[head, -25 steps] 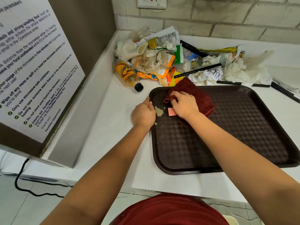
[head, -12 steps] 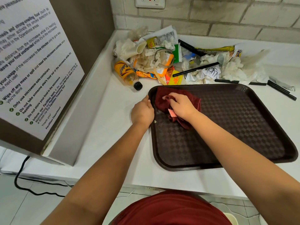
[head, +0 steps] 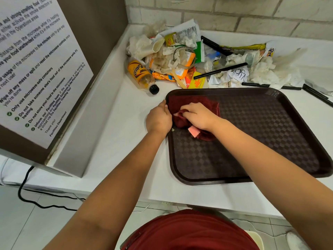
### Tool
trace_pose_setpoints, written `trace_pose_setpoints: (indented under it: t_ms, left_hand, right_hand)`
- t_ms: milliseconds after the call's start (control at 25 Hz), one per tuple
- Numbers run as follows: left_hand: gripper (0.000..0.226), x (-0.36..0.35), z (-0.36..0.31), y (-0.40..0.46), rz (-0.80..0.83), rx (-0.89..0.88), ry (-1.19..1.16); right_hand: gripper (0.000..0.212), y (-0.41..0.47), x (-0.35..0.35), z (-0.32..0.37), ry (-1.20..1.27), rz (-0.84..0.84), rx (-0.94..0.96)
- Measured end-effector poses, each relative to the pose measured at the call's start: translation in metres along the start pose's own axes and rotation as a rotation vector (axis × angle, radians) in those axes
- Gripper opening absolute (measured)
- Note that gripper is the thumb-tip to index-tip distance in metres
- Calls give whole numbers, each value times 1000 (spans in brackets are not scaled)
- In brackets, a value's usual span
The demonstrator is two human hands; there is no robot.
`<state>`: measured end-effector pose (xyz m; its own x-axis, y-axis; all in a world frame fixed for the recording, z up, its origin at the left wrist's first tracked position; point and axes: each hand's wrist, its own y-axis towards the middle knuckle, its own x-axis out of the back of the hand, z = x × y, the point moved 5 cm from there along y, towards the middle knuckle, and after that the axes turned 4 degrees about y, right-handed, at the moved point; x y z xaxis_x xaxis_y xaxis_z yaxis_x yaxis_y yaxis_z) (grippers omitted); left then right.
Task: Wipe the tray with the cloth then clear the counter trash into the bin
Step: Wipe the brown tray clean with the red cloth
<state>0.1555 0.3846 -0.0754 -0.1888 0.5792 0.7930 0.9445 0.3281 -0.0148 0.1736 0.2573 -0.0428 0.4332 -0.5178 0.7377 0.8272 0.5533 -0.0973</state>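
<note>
Two bare hands are busy on a white worktop point(head: 115, 141) that meets a pale brick wall point(head: 234, 17). On the left stands a big brown panel with a white paper notice point(head: 36, 69). Its words can be read in part: "Wipe off any mess or spill", "Only use microwave-safe containers", "Thank you!" and "Facilities Department".

Next in size is the dark brown plastic tray with a checked floor point(head: 261, 141). It lies flat on the worktop, right in front of the person in a red shirt point(head: 189, 231).

Behind the tray, against the wall, sits a heap of counter trash point(head: 207, 58). It has crumpled white tissues, torn food wrappers, black straws and a scrap of paper with "ORN" written on it. A yellow wrapper end near the right shows the letters "Pre".

On the far left corner of the tray lies the dark red cloth point(head: 189, 107), with a small pink tag point(head: 193, 131) sticking out.

At the left edge of the trash lies a small yellow plastic bottle with a black cap point(head: 142, 76). It is on its side and its label reads "Cobra".

Pressing on the cloth is the right hand point(head: 198, 116), with its fingers curled and bunching the cloth up. Beside it, the left hand point(head: 158, 120) grips the tray's left rim, fingers bent around the edge.
</note>
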Motion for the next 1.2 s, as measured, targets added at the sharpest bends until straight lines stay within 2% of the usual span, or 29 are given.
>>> trace_pose_setpoints:
  t_ms: [80, 200, 240, 320, 400, 480, 680, 920, 1200]
  left_hand:
    - [41, 1, 0, -1, 1, 9, -12]
    - [41, 1, 0, -2, -7, 25, -10]
    - [41, 2, 0, -2, -11, 32, 2]
    - [41, 2, -1, -2, -12, 34, 20]
    - [41, 1, -2, -2, -15, 34, 30]
    - [41, 1, -2, -2, -23, 34, 41]
    - [41, -1, 1, 1, -16, 27, 21]
    - [40, -2, 1, 2, -23, 34, 15]
    - [40, -2, 1, 1, -47, 21, 9]
  right_hand:
    - [24, -8, 6, -15, -43, -52, 17]
    - [24, -10, 24, -38, -51, -261, -62]
    - [31, -7, 24, -41, -106, -276, -90]
    - [61, 1, 16, -46, -254, -193, -202]
    - [74, 8, 14, -45, -345, -114, -304]
    - [74, 14, 14, -38, -366, -74, -308]
    - [68, 9, -9, -4, -295, 41, -97]
    - [54, -15, -8, 1, -133, 94, -62]
    - [50, -28, -13, 8, -26, 137, -6]
